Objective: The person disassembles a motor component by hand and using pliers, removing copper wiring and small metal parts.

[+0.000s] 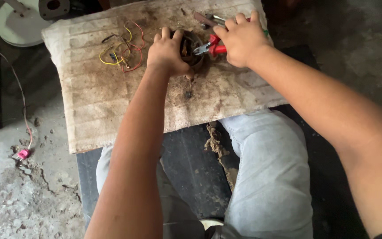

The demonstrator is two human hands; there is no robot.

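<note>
My left hand (168, 52) grips a small round dark motor part (191, 49) on a dirty wooden board (98, 97). My right hand (240, 39) is shut on red-handled pliers (212, 46), whose metal jaws point left into the top of the round part. A tangle of yellow and red wires (122, 52) lies on the board just left of my left hand. Most of the round part is hidden behind my left fingers.
Another tool with a brown handle (205, 19) lies at the board's far edge. A white round base (16, 26) sits at top left. A thin cord with a pink plug (22, 154) lies on the cracked concrete floor. My knees in light jeans (266, 168) are below the board.
</note>
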